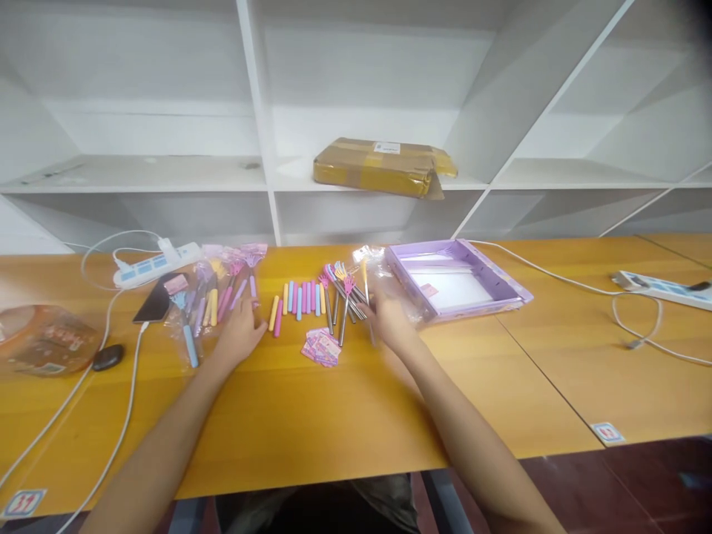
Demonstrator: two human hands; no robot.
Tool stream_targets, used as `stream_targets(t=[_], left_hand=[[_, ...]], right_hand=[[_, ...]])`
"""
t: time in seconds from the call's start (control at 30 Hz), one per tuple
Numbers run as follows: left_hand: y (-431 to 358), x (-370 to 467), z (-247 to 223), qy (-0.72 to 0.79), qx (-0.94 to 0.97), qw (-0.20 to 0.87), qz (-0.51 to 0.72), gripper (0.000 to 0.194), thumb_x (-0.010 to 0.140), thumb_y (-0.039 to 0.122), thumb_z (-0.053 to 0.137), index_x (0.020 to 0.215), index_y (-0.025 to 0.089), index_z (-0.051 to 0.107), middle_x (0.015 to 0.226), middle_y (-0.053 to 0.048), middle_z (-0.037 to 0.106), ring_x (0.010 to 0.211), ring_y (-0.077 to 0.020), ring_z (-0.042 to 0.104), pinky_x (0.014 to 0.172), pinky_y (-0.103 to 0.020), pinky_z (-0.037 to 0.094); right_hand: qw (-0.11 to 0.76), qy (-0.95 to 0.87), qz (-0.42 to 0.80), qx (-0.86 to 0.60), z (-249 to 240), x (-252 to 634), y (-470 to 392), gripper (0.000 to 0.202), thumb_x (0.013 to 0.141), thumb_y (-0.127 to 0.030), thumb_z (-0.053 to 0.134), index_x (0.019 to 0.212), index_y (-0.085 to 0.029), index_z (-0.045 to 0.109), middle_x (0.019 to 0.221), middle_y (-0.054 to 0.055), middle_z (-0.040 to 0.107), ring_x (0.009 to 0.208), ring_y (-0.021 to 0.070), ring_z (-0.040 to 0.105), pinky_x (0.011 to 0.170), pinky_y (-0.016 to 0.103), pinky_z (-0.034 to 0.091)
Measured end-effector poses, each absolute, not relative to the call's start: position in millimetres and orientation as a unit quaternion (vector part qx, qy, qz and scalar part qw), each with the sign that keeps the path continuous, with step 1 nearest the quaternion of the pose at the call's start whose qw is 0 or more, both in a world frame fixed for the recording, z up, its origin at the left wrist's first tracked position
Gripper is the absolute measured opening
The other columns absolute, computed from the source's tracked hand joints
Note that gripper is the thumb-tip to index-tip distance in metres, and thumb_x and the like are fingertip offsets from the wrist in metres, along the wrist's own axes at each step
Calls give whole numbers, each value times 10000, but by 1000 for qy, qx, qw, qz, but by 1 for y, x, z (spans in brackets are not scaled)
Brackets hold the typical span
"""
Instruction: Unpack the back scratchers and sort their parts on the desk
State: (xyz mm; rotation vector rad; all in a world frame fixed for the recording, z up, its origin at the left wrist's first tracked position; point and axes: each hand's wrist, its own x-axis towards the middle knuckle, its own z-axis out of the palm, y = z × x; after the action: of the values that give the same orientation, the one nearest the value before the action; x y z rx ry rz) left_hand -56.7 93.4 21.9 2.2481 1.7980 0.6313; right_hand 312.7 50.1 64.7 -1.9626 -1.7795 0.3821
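Observation:
My left hand (240,332) rests on the table beside the bagged forks with colored handles (208,297), its fingers apart. My right hand (389,320) is at the metal rods with hand-shaped heads (345,293), next to clear plastic bags (410,305); its fingertips are blurred, and what they hold is unclear. Between my hands lies a row of pink, blue, yellow and purple handles (303,299). Small pink printed cards (321,347) lie in a pile below the rods.
A purple open box (503,294) sits right of my right hand. Power strips (159,267) with white cables, a phone (156,300), a black mouse (107,357) and an orange package (50,340) lie around. A taped carton (378,167) is on the shelf.

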Motion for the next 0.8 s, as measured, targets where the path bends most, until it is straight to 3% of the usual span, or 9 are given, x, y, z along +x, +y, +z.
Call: stream_targets(t=[0.1, 0.27, 0.4, 0.57, 0.8], left_hand=[[88, -54, 22, 565, 791, 80, 219, 354, 943, 253, 577, 1288, 184, 613, 1314, -154, 676, 1131, -322, 699, 1034, -483, 564], [92, -63, 33, 570, 788, -22, 233, 198, 964, 231, 556, 1113, 216, 686, 1191, -137, 681, 1265, -374, 609, 1140, -527, 483], [96, -80, 38, 615, 754, -83, 214, 294, 958, 260, 583, 1219, 186, 699, 1283, -187, 624, 1312, -421, 535, 1168, -562, 441], [104, -100, 38, 635, 745, -79, 189, 435, 1011, 352, 547, 1398, 183, 653, 1414, -206, 609, 1356, -435, 498, 1168, -577, 419], [114, -106, 30, 629, 760, -72, 147, 548, 1051, 462, 515, 1469, 127, 631, 1393, -210, 686, 1366, -431, 506, 1176, -542, 412]], right_hand=[[137, -657, 95, -735, 48, 306, 52, 357, 1142, -367, 532, 1428, -156, 569, 1050, 149, 781, 924, 273, 765, 782, 324, 494], [94, -667, 81, -734, 34, 299, 51, 334, 1152, -376, 511, 1415, -177, 568, 1301, 187, 708, 1038, 280, 772, 828, 331, 511], [104, -669, 65, -733, 30, 298, 46, 373, 1144, -408, 521, 1417, -157, 563, 1318, 182, 685, 1038, 284, 760, 808, 334, 510], [150, -658, 33, -737, 31, 299, 39, 344, 1137, -378, 490, 1380, -162, 602, 1314, 166, 706, 950, 269, 741, 736, 329, 456], [198, -663, 29, -721, 29, 306, 38, 252, 1096, -298, 526, 1247, -180, 690, 1117, 118, 765, 866, 235, 701, 688, 307, 365]])
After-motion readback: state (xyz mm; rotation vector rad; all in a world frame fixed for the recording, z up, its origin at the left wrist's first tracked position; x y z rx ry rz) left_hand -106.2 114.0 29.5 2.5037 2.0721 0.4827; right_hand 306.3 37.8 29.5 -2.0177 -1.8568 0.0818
